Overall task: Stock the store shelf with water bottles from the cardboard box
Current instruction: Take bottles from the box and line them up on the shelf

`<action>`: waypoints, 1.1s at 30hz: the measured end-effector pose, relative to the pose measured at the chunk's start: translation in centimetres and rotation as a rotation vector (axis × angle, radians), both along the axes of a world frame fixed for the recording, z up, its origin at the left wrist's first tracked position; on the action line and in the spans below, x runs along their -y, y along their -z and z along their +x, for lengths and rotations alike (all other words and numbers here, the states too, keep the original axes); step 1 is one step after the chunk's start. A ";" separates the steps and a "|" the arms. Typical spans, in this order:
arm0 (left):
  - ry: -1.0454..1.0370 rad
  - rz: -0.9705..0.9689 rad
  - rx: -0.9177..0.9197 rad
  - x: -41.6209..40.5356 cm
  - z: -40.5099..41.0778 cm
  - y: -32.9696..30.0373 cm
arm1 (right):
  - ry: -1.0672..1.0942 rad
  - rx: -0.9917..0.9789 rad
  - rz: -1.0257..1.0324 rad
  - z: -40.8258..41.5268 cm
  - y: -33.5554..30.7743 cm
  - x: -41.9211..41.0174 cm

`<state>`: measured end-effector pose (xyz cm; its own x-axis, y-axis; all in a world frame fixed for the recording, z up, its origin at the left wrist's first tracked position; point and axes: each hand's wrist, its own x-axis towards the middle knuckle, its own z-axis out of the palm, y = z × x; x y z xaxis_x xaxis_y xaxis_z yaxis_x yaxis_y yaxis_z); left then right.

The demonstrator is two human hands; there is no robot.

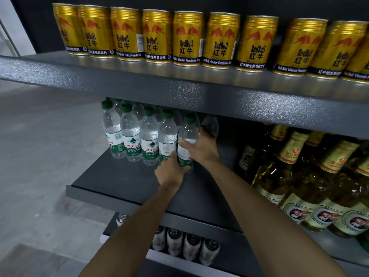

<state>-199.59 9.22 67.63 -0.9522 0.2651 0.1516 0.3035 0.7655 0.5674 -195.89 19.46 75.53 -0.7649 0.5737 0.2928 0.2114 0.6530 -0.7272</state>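
Several clear water bottles (130, 136) with green caps and green labels stand in rows on the dark middle shelf (123, 176). Both hands are on the rightmost front bottle (188, 132), which stands upright at the end of the front row. My left hand (170, 170) grips its lower part near the base. My right hand (201, 147) wraps around its middle from the right. Another bottle (210, 123) stands just behind my right hand. The cardboard box is out of view.
Gold Red Bull cans (187, 39) line the top shelf (179, 90). Beer bottles (299, 176) with gold foil necks crowd the right of the middle shelf. White cans (191, 246) sit on the lower shelf. Grey floor (40, 156) lies to the left.
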 end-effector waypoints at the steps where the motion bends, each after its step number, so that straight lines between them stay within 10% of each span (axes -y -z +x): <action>1: -0.001 0.000 0.002 0.0 0.0 0.0 | -0.003 0.003 0.002 -0.1 0.0 -0.1; 23: 0.030 -0.064 0.043 1.5 2.5 -0.1 | -0.017 0.167 -0.070 5.2 0.8 1.0; 33: 0.448 -0.024 0.078 8.2 7.0 -5.0 | 0.063 0.236 0.074 11.5 -1.2 4.1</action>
